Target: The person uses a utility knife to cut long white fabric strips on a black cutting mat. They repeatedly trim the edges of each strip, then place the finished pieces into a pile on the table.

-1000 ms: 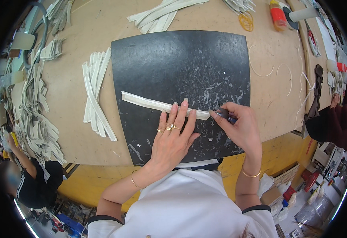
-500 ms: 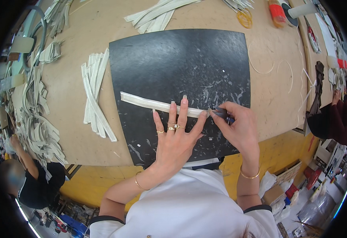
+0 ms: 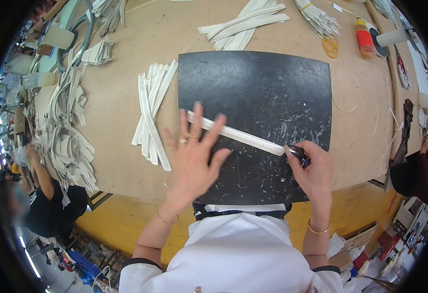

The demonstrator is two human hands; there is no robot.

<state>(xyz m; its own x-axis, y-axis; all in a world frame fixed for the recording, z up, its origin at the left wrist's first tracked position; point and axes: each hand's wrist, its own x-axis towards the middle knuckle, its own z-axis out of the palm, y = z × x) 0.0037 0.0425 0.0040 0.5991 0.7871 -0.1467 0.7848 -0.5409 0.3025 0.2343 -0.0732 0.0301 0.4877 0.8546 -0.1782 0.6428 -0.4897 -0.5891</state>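
A narrow white fabric-like strip (image 3: 248, 137) lies slantwise on a black mat (image 3: 253, 73), its right end lower than its left. Over its left end my left hand (image 3: 194, 156) is spread, slightly blurred, with nothing in its grasp; whether the fingertips touch the strip is unclear. My right hand (image 3: 316, 168) is closed round a small dark-handled tool (image 3: 298, 152) at the strip's right end. The tool's exact kind is partly hidden by the fingers. Small pale scraps and scuff marks dot the mat's right half.
White strips (image 3: 150, 112) lie crossed left of the mat, others (image 3: 243, 24) beyond it. Heaped strips (image 3: 69, 141) cover the table's left side. A red-labelled bottle (image 3: 364, 41), a spool (image 3: 392, 37) and red-handled pliers-like tool (image 3: 401, 68) sit far right. People work at both sides.
My left hand has lifted its fingers from along the strip and moved to its left end. The strip slants more steeply. My right hand keeps the tool at the right end. The whole view has shifted.
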